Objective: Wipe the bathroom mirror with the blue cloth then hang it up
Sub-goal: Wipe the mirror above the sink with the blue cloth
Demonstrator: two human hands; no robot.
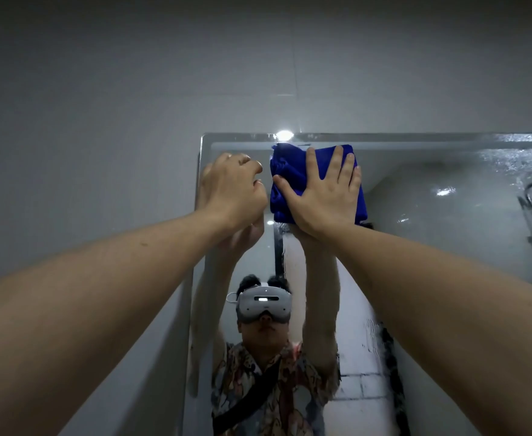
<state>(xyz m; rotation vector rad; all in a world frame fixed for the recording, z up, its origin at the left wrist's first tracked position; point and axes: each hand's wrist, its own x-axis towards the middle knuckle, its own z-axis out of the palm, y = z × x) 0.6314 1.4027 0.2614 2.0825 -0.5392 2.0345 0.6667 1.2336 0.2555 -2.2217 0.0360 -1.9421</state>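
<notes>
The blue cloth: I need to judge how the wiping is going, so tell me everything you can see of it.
The blue cloth is deep blue, soft and fuzzy-looking, like microfibre, folded or bunched into a thick pad with creases along its left side. It lies flat against the mirror just under the top edge, near the upper left corner. The right hand presses on it with straight, spread fingers, covering its lower right part. The left hand, loosely fisted, is just beside its left edge; whether they touch is unclear.

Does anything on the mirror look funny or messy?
Yes. The mirror has wet, streaky patches at its upper right and lower right. The right hand presses the blue cloth near the top edge.
</notes>
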